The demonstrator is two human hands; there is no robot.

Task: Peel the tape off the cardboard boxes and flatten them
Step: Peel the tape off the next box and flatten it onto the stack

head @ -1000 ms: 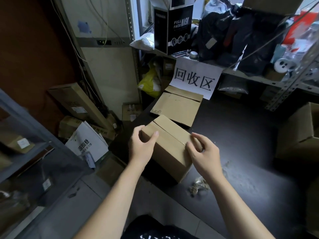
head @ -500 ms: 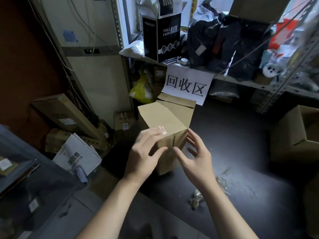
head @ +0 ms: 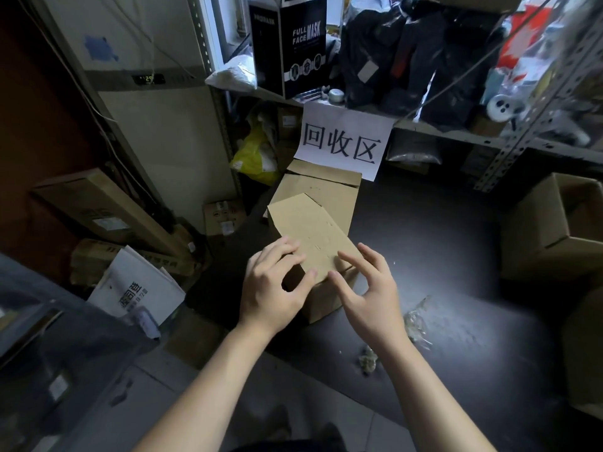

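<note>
A small brown cardboard box (head: 313,236) stands tilted on the dark table (head: 440,256), one plain face turned up toward me. My left hand (head: 274,288) grips its near left corner, fingers on the top face and thumb at the near edge. My right hand (head: 368,288) is at the near right corner with fingers spread and slightly bent; its fingertips touch the top face. Behind the box lies a flattened cardboard box (head: 323,184). Crumpled clear tape (head: 414,321) lies on the table to the right of my right wrist.
A white paper sign (head: 342,141) hangs from the metal shelf (head: 456,135) behind. An open cardboard box (head: 554,226) stands at the right edge of the table. More cartons (head: 98,203) and a white bag (head: 137,285) lie on the floor at left.
The box has been tipped up from lying flat and turned, so a plain face now points up. Both hands shifted round it to its near corners.
</note>
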